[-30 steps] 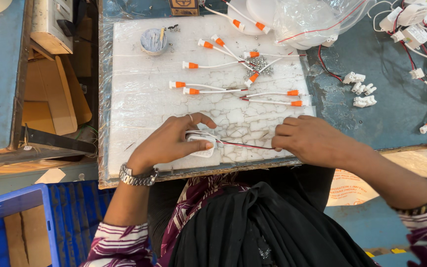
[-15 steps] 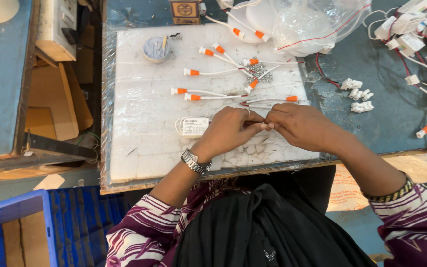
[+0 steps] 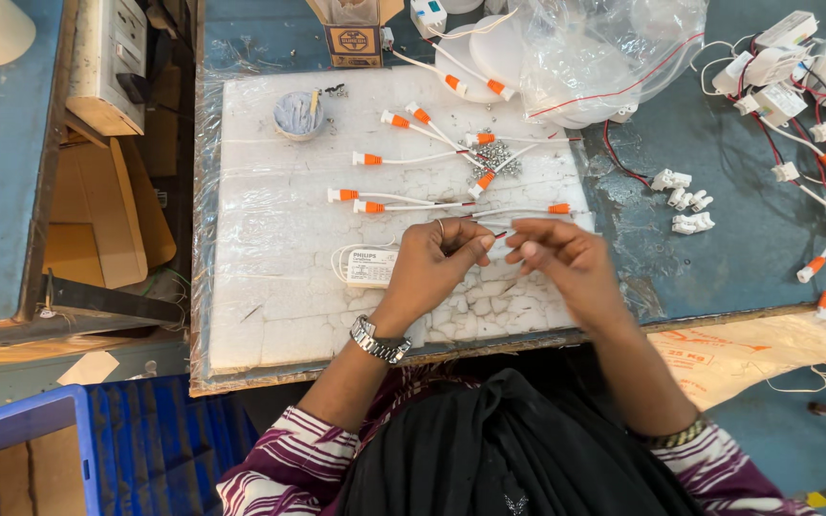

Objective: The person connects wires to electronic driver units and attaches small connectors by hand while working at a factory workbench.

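Note:
My left hand [image 3: 437, 260] and my right hand [image 3: 556, 256] meet over a white foam board [image 3: 270, 287], fingertips pinched together on a thin red and white wire [image 3: 501, 233] between them. A small white driver box [image 3: 370, 268] lies on the board just left of my left hand, its thin leads coiled beside it. Several white cables with orange connectors [image 3: 389, 201] lie spread on the board beyond my hands, beside a little heap of small metal screws [image 3: 494, 156]. A metal watch sits on my left wrist.
A round grey tin [image 3: 296, 115] and a small cardboard box [image 3: 354, 43] stand at the board's far side. A clear plastic bag [image 3: 604, 53] holds white round parts. White terminal blocks [image 3: 685, 199] and more wired driver boxes [image 3: 805, 86] lie to the right. A blue crate [image 3: 21, 449] sits lower left.
My hands have moved up from the board's near edge and come together. The white driver box that my left hand covered now lies uncovered on the board.

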